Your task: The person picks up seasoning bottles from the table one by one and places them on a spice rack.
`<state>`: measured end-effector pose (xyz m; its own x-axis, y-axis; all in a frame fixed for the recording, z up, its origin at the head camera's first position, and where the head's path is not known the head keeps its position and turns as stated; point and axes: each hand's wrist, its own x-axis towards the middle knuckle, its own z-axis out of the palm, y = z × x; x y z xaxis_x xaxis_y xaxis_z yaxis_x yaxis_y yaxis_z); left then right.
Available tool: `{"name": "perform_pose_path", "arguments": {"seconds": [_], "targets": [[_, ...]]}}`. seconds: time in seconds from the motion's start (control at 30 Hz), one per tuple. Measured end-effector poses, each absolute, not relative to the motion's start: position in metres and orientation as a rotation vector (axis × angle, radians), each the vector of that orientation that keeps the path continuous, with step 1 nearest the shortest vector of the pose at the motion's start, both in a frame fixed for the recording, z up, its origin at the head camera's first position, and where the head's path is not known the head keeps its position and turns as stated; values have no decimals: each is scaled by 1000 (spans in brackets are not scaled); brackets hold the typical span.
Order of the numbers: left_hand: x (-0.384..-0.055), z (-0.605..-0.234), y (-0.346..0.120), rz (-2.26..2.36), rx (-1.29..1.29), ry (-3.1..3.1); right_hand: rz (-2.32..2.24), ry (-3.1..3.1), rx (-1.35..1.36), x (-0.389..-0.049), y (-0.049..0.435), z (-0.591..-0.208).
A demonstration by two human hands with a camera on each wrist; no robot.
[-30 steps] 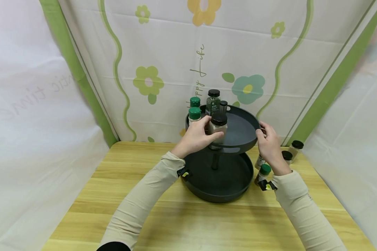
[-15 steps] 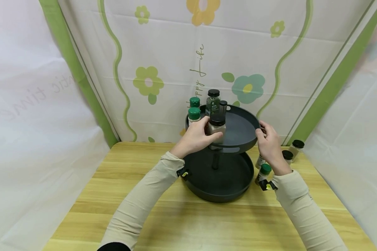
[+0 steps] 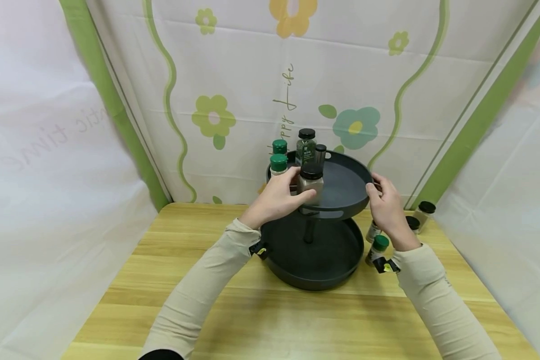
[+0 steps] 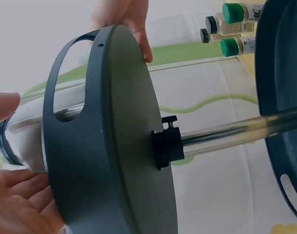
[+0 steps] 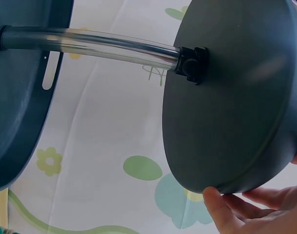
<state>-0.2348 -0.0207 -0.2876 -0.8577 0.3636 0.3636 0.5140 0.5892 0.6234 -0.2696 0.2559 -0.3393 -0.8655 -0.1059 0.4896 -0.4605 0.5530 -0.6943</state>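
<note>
Matte dark grey covers the two-tier rack (image 3: 312,284) standing on the wood-grained counter (image 3: 274,325), its round, smooth-walled levels joined by a shiny straight tube (image 4: 221,139). Near the front edge of the upper tray (image 3: 344,182) we find the clear-sided jar (image 3: 312,189), pale inside beneath a ribbed black cap (image 3: 311,172). We see the left hand (image 3: 276,198) pinching this jar between thumb and fingers, while the right hand (image 3: 387,206) grips the tray's thin curved rim. Glossy green-capped bottles (image 3: 278,164) stand just beyond the left hand.
</note>
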Motion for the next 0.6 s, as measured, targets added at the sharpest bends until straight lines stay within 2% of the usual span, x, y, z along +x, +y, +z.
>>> {"name": "perform_pose_path", "arguments": {"seconds": [0.27, 0.6], "targets": [[-227, -285, -38, -1140, -744, -2591, 1222, -2454, 500, -263, 265, -336], [-215, -295, -83, -1176, -782, -2497, 1123, -2523, 443, -265, 286, -343]]}}
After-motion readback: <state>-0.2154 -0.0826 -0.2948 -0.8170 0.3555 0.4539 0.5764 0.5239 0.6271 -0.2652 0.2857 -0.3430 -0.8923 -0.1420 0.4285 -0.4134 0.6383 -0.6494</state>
